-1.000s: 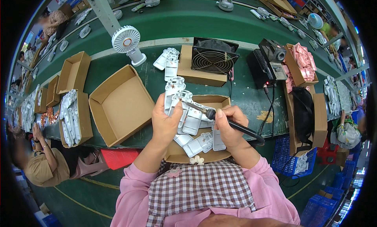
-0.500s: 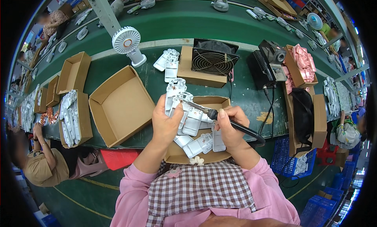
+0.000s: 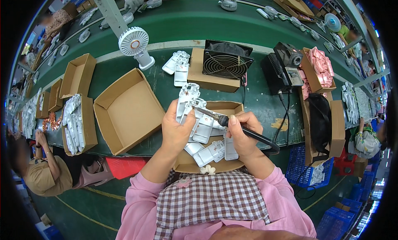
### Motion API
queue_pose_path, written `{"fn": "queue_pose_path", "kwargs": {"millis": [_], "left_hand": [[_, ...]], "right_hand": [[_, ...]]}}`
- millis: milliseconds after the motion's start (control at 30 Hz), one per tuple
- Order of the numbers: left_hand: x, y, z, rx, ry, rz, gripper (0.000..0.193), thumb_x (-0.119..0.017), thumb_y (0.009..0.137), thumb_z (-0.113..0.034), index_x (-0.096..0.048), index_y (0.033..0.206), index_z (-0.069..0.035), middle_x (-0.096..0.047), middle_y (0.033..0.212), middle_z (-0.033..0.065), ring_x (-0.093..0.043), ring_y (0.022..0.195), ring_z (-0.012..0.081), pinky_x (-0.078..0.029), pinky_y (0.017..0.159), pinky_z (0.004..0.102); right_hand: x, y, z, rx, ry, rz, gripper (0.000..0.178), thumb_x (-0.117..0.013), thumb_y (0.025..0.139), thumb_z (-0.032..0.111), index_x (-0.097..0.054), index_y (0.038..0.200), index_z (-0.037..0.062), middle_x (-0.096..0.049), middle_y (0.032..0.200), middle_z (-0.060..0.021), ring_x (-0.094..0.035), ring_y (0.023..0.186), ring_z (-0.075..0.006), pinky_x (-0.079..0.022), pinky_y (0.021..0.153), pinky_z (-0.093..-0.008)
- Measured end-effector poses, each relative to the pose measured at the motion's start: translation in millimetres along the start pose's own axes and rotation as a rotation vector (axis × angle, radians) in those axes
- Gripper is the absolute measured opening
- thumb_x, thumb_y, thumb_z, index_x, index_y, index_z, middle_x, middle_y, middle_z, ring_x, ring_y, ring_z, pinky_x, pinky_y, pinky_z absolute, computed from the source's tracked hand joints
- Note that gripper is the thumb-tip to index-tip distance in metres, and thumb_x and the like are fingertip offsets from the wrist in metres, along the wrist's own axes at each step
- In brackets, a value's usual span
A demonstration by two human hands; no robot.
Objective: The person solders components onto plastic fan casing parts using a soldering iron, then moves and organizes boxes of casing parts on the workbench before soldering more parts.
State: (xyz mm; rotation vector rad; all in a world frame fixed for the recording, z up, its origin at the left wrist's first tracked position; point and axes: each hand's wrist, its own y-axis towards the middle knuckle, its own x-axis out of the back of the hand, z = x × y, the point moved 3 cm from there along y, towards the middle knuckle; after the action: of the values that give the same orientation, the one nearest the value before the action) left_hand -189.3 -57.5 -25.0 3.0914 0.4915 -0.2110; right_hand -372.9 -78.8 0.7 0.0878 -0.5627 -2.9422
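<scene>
My left hand (image 3: 175, 127) is closed around white plastic housing parts (image 3: 188, 93), with the thumb pressed near their middle. A soldering iron (image 3: 222, 119) with a black handle is gripped like a pen in my right hand (image 3: 245, 134). Its metal tip points left and meets the held housing close to my left thumb; the exact contact spot is too small to make out. Beneath both hands, more white housings (image 3: 210, 153) lie loosely in a shallow cardboard box (image 3: 226, 107).
Beyond my hands stand a black fan (image 3: 226, 65), a small white fan (image 3: 134, 43) and a black soldering station (image 3: 275, 73). An open cardboard box (image 3: 128, 111) sits left, pink parts (image 3: 319, 65) right. The iron's cable (image 3: 274, 145) loops right. Behind runs a green conveyor (image 3: 178, 22).
The held housings and my left hand have shifted slightly right. The iron's tip stays at the housing. On the conveyor, items have slid left, and a co-worker's gloved hand has come further into view.
</scene>
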Motion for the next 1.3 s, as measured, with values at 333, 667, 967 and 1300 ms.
{"fn": "queue_pose_path", "kwargs": {"millis": [333, 667, 967, 1300], "left_hand": [[1.1, 1.2, 2.2, 0.034, -0.016, 0.003, 0.026, -0.059, 0.085, -0.002, -0.056, 0.111, 0.0, -0.063, 0.09, 0.0018, -0.057, 0.077, 0.0059, -0.048, 0.069, 0.0223], [-2.8, 1.1, -2.2, 0.095, -0.242, 0.098, 0.026, -0.062, 0.088, -0.01, -0.054, 0.112, -0.003, -0.062, 0.094, 0.0024, -0.058, 0.083, 0.0061, -0.048, 0.072, 0.0217], [-4.9, -1.0, -2.2, 0.185, -0.116, 0.058, 0.018, -0.049, 0.098, -0.017, -0.057, 0.099, -0.002, -0.064, 0.08, 0.0074, -0.062, 0.062, 0.0099, -0.053, 0.053, 0.023], [-5.5, -2.3, -8.1, 0.186, -0.006, 0.027, 0.019, -0.048, 0.098, -0.016, -0.059, 0.104, -0.002, -0.066, 0.08, 0.008, -0.062, 0.06, 0.011, -0.053, 0.053, 0.0233]], "right_hand": [[1.2, 0.2, -3.9, -0.001, 0.001, 0.006, 0.015, -0.058, 0.09, 0.005, -0.049, 0.078, 0.0011, -0.055, 0.066, -0.007, -0.052, 0.048, -0.0085, -0.042, 0.043, -0.0213], [7.8, -7.4, -0.7, 0.076, 0.196, -0.143, 0.012, -0.058, 0.089, 0.002, -0.05, 0.081, 0.0016, -0.058, 0.065, -0.0073, -0.054, 0.052, -0.0088, -0.045, 0.048, -0.0226], [5.9, -4.0, -2.5, 0.075, 0.012, -0.032, 0.014, -0.056, 0.091, 0.006, -0.048, 0.081, 0.0019, -0.055, 0.067, -0.0077, -0.05, 0.05, -0.0084, -0.043, 0.045, -0.0217], [3.6, -2.3, -2.4, -0.024, -0.009, 0.003, 0.016, -0.066, 0.087, 0.008, -0.054, 0.079, 0.0016, -0.06, 0.069, -0.004, -0.048, 0.058, -0.0049, -0.039, 0.052, -0.0215]]}}
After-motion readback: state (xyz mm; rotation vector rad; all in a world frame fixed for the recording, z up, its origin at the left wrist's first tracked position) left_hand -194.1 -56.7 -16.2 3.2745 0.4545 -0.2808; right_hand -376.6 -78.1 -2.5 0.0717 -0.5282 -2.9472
